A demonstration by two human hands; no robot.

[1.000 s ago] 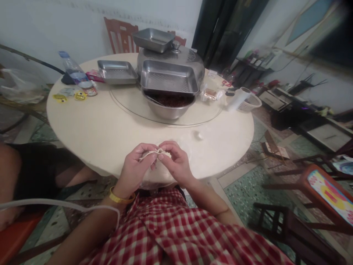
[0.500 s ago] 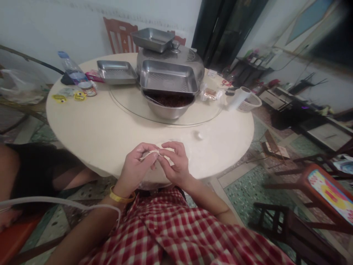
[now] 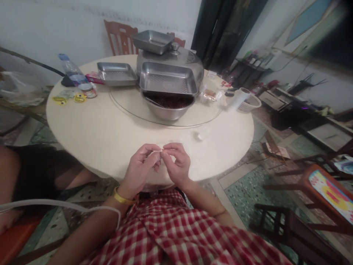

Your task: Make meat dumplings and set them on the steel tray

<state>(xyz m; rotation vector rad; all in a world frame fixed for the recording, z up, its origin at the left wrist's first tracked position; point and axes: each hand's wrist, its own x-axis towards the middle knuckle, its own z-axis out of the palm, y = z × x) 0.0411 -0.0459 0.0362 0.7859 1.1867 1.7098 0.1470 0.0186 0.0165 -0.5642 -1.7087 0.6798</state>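
My left hand (image 3: 142, 163) and my right hand (image 3: 178, 162) meet above the near edge of the round table (image 3: 91, 136). Between their fingertips they pinch a small pale piece of dough (image 3: 157, 151), mostly hidden by the fingers. The left hand is curled around it, with the thumb along its near side. My right thumb and forefinger close on its right end. On the table beyond the right hand lies a small white lump (image 3: 199, 136). Farther back, a steel bowl (image 3: 169, 113) holds a dark filling, with a steel tray (image 3: 168, 79) resting on its rear.
A lidded steel pan (image 3: 198, 64) carries another tray (image 3: 153, 42). To the left stand a tray (image 3: 117, 75), a jar (image 3: 88, 91) and a bottle (image 3: 72, 71). A white roll (image 3: 239, 99) and a basket (image 3: 250, 103) sit at the right. Another person's leg (image 3: 74, 173) is at the left.
Both hands have shifted slightly to the right. The right fingers have closed nearer together on the dough, and less of it shows. Things on the table stay in place.
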